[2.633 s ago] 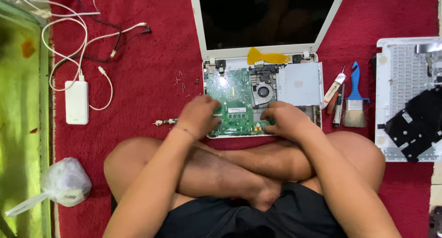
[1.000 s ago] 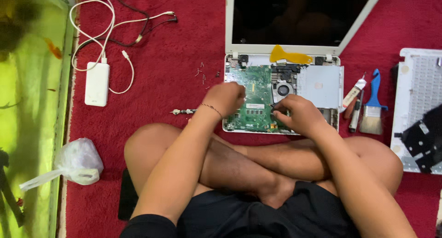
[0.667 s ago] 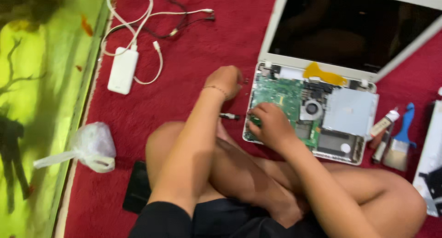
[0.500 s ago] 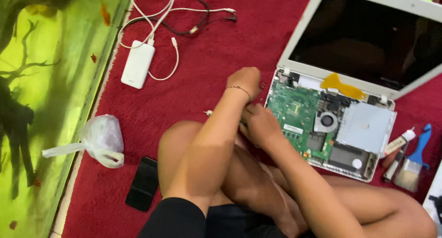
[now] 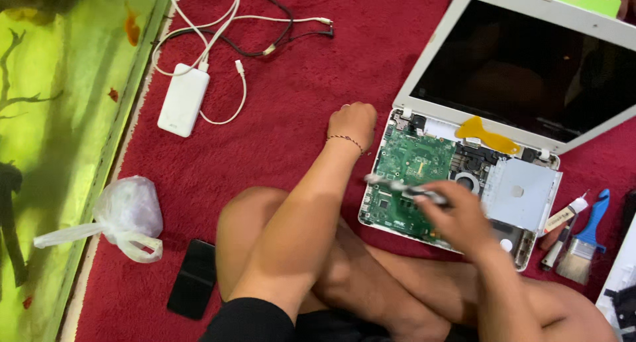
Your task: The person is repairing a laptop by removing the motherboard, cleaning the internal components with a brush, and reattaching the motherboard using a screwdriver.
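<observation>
Red carpet: we are sitting cross-legged on it, with the work lying in front of our knees.
Laptop: we are looking down at a white one lying open on the carpet, its dark screen tilted back and the keyboard cover off.
Green board: it is showing in the left half of the open base, with a fan and a silver plate to its right.
Right hand: we are holding a screwdriver over the board; our grip is closed round the handle, and the blurred shaft is pointing left.
Left hand: we are resting it on the carpet just beside the laptop's left hinge corner; the fingers are curling loosely, and we cannot tell whether they are holding anything.
Yellow pry tool: it is lying near the hinge.
Blue brush: it is lying right of the laptop, beside a small tube.
Power bank: white, it is lying well off to the left among cables.
Black phone: it is lying by our left knee, near a knotted plastic bag.
</observation>
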